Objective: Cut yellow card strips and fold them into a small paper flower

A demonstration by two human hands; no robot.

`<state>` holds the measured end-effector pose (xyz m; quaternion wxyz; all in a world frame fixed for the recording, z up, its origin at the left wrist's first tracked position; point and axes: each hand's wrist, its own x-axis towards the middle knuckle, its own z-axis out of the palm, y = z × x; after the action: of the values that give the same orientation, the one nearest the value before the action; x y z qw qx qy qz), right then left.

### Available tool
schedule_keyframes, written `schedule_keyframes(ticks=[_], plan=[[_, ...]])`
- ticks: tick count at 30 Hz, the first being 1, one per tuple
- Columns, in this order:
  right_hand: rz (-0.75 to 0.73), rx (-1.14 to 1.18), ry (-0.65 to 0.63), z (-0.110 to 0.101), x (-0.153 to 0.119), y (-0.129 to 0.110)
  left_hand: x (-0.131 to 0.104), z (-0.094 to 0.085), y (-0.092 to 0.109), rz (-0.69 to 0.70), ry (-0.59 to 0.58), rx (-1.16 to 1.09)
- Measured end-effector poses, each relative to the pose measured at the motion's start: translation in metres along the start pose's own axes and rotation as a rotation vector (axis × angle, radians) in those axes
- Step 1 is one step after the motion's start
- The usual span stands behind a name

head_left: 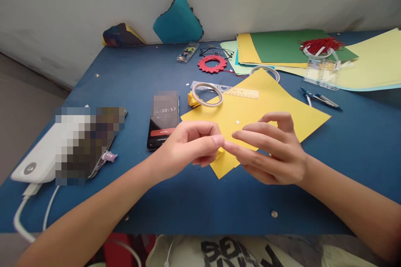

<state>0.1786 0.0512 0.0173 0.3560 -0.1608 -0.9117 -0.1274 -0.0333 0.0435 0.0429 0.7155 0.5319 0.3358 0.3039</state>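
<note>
While both hands meet over the counter (pixel 200 204), left hand (pixel 188 146) fingers pinch shut on a small yellow paper piece (pixel 220 153); right hand (pixel 275 150) index tip touches it, other fingers loose, gripping nothing I can see. Best keep the pinch firm and press the fold squarely. Piece sits between fingertips, just above yellow sheet (pixel 266 108). Tape roll (pixel 206 94), ruler (pixel 241 92), phone (pixel 163 122) beyond.
</note>
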Motion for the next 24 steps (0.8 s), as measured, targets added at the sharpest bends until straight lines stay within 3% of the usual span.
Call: schedule_keyframes(ticks=[13,19,24], plan=[[0.005,-0.051,0.032,0.004,-0.004,0.003,0.002,-0.002,0.001,0.049,0.079,0.175],[0.142,0.039,0.074,0.010,-0.005,0.003,0.008,-0.006,-0.002,0.067,0.233,0.251],[0.120,0.061,0.031,0.014,-0.010,0.004,0.007,-0.004,-0.004,0.060,0.157,0.216]])
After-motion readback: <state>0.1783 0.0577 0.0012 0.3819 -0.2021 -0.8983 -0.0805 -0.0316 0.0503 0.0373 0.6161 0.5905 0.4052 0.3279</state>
